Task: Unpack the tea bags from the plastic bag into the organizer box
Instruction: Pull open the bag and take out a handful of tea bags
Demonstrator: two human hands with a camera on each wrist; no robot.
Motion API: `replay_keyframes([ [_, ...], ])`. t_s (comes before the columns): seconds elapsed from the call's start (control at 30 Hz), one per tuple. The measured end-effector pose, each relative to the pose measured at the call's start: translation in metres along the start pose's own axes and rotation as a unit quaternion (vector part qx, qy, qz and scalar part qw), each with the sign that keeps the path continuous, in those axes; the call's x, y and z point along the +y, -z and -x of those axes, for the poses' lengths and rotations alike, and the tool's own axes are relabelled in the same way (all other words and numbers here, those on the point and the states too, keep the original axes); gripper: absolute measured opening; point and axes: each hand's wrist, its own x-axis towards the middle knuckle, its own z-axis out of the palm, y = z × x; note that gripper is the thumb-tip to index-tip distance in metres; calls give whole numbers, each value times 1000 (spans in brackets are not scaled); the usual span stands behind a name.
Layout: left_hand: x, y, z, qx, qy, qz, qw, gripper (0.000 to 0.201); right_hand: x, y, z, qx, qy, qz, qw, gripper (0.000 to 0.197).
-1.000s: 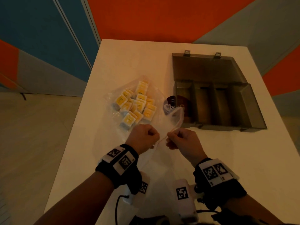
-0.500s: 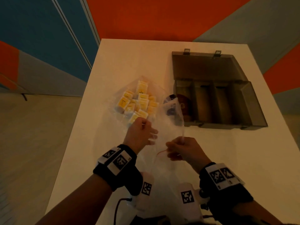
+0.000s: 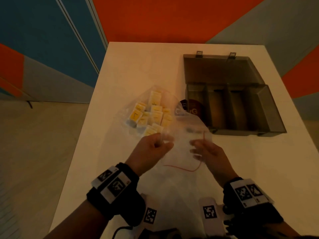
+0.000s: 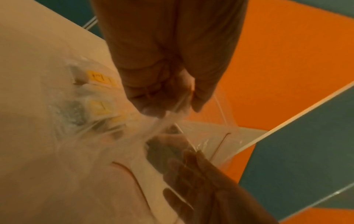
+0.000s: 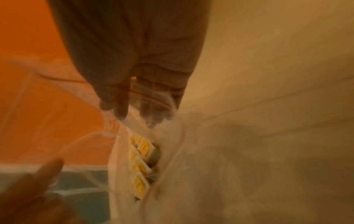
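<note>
Your white table (image 3: 224, 169) sits against a loud orange, blue and grey wall, and there isn't much on it. The grey organizer box (image 3: 241, 131) is at the far right with its lid (image 3: 221, 69) flipped flat open behind it. Just beside the box's left end there's a dark round label (image 3: 193, 109) showing through the plastic, so the bag's mouth drapes right up against that corner of the box and partly covers it.

The box has divided compartments running front to back — I can't see any tea bags in them. All the yellow tea bags (image 3: 151, 116) are piled in the far end of the clear plastic bag (image 3: 172, 187), left of the box, and the bag lies flat on the table toward you.

Your left hand (image 3: 151, 150) has its fingers curled and pinches a bunched bit of the bag's opening — the left wrist view shows the film pulled taut out of the pinch. Your right hand (image 3: 207, 152) has fingers mostly straight, slipped in under the film by the red seal line (image 3: 183, 168); it's blurry, so I can't tell if it really grips anything.
</note>
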Motion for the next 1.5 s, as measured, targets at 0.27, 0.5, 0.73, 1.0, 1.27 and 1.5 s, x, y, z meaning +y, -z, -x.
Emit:
replay_keyframes([
  [0.27, -2, 1, 4, -119, 170, 425, 881, 28, 26, 8, -10, -14, -177, -314, 933, 38],
  [0.5, -21, -3, 14, -131, 179, 449, 866, 39, 54, -1, -14, 59, -197, -162, 965, 32],
  [0.73, -21, -13, 7, 30, -3, -254, 967, 27, 41, 7, -2, 11, 2, 171, 985, 67],
  [1.0, -15, -20, 2, 36, 119, 108, 986, 23, 20, 7, -18, 25, -15, 430, 902, 29],
  [1.27, -22, -6, 17, 54, 15, -102, 993, 40, 9, 10, -19, -18, -47, 467, 883, 32],
  [1.5, -25, -10, 26, 165, -255, -369, 879, 27, 21, 3, -12, 122, 332, 439, 826, 30],
])
